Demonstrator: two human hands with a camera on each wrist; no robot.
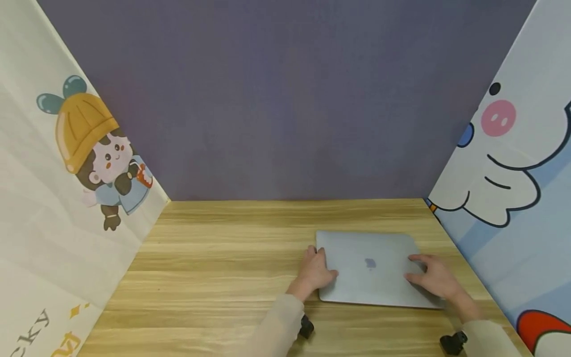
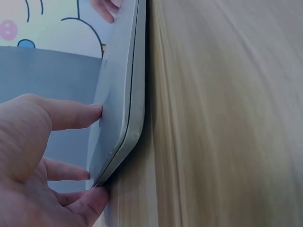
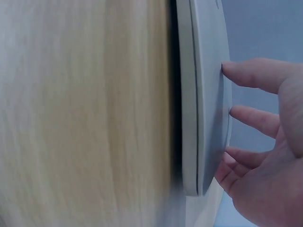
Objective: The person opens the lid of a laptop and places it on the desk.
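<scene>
A closed grey laptop (image 1: 366, 282) with a dark apple-shaped logo lies lid up on the right part of the wooden table. My left hand (image 1: 314, 270) grips its left edge, the thumb on the lid. In the left wrist view, other fingers of the left hand (image 2: 28, 165) curl against the laptop's side (image 2: 135, 109) near a corner. At the right edge my right hand (image 1: 437, 277) holds it, thumb and forefinger on the lid. The right wrist view shows more fingers of the right hand (image 3: 279, 156) bent at the far side; their tips are partly hidden.
The wooden table (image 1: 214, 267) stretches left of the laptop. A dark grey panel (image 1: 290, 99) stands behind it. Cartoon-printed sheets border the left side (image 1: 35, 198) and right side (image 1: 548, 238), the right one close to my right hand. Small black devices sit at both wrists.
</scene>
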